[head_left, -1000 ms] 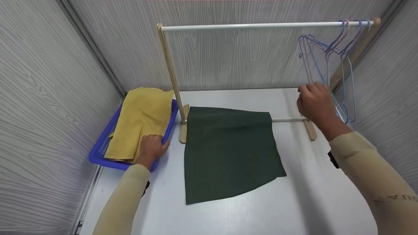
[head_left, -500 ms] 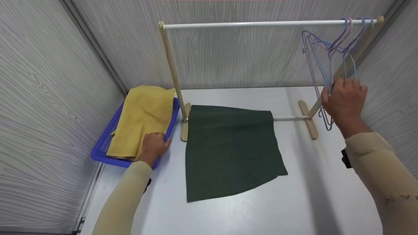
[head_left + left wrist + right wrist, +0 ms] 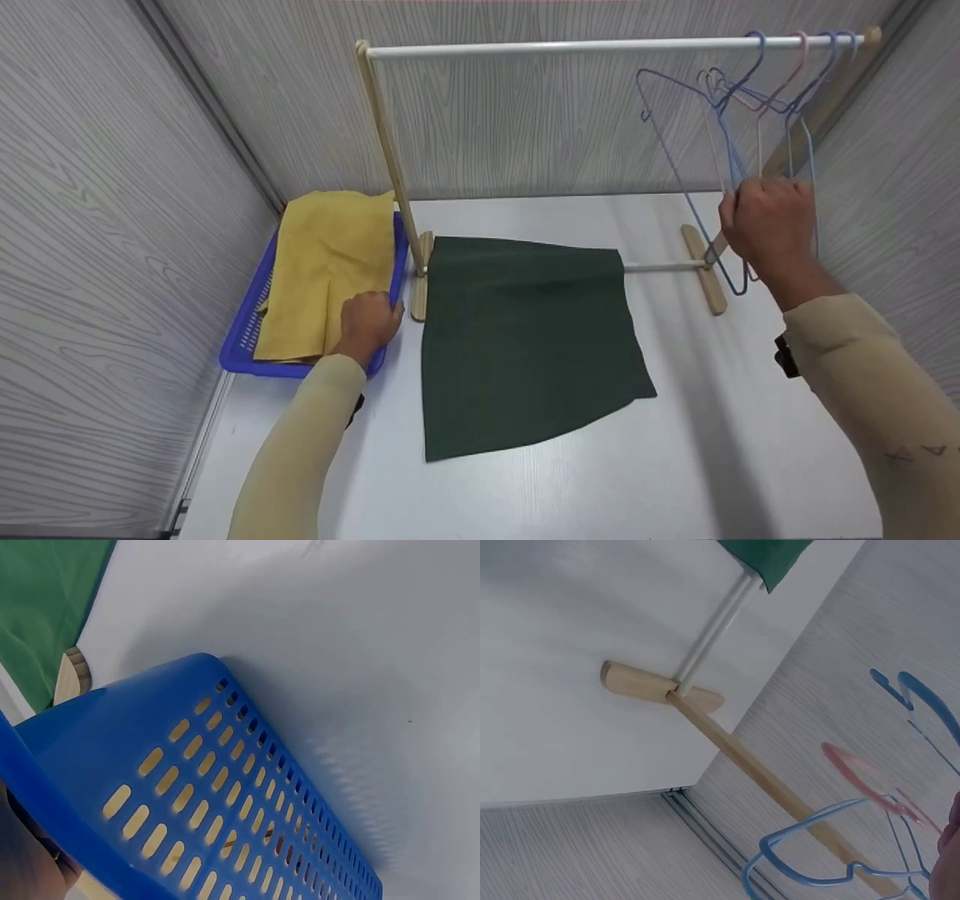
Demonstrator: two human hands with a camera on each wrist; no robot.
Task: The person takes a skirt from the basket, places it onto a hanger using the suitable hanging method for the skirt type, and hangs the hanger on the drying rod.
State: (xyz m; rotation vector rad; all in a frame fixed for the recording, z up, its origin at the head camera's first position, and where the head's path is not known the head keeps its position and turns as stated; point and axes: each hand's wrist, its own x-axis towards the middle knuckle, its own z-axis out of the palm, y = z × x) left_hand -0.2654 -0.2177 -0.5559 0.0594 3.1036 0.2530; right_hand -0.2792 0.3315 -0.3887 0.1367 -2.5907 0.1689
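Note:
My left hand (image 3: 370,321) grips the near right rim of a blue plastic basket (image 3: 238,361), with the thumb outside. Yellow folded cloth (image 3: 330,247) lies in the basket, beside that hand. In the left wrist view, the basket's slotted wall (image 3: 225,765) fills the lower part. My right hand (image 3: 772,221) has curled fingers around the lower part of a blue clothes hanger (image 3: 679,176), whose hook is on the rack's rod; the exact grip is hidden. Pink and blue hangers (image 3: 804,71) hang close beside it. A dark green cloth (image 3: 532,352) lies flat on the table between my hands.
The clothes rack has a white top rod (image 3: 562,47), wooden side posts and wooden feet (image 3: 705,277). Its lower white bar (image 3: 664,266) passes by the green cloth's upper edge. Wood-grain panels (image 3: 525,127) enclose the white table (image 3: 600,487) behind and at both sides.
My right hand has moved right to the hangers, then slightly back left. One blue hanger has slid left along the rod, apart from the pink one. My left hand stays at the basket.

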